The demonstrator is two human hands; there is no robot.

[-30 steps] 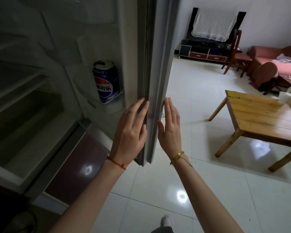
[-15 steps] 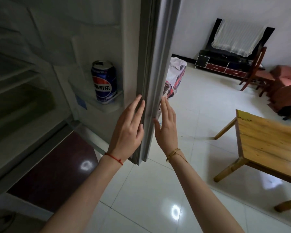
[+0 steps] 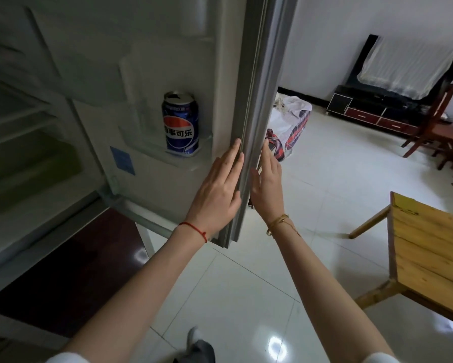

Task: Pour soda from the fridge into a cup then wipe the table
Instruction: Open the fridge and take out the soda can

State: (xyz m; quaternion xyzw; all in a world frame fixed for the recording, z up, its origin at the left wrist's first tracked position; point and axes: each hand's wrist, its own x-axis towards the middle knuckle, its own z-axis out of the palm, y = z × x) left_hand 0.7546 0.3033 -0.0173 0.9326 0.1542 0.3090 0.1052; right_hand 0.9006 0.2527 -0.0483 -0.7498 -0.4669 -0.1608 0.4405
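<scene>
A blue soda can (image 3: 181, 123) stands upright on a shelf inside the open fridge door (image 3: 256, 100). My left hand (image 3: 217, 192), fingers straight, rests flat on the door's inner edge just right of and below the can. Flat against the outer side of the same edge lies my right hand (image 3: 268, 187), fingers also straight. The wooden table (image 3: 429, 247) stands at the right; no cup shows in view.
The fridge's inside (image 3: 24, 142) with bare shelves is at the left. A checked bag (image 3: 291, 127) lies on the white tiled floor behind the door. A TV stand (image 3: 372, 113), a wooden chair (image 3: 429, 121) stand at the far right.
The door has swung wider open with both hands on its edge. My view has turned left, so the table slid toward the right edge and the bag came into sight.
</scene>
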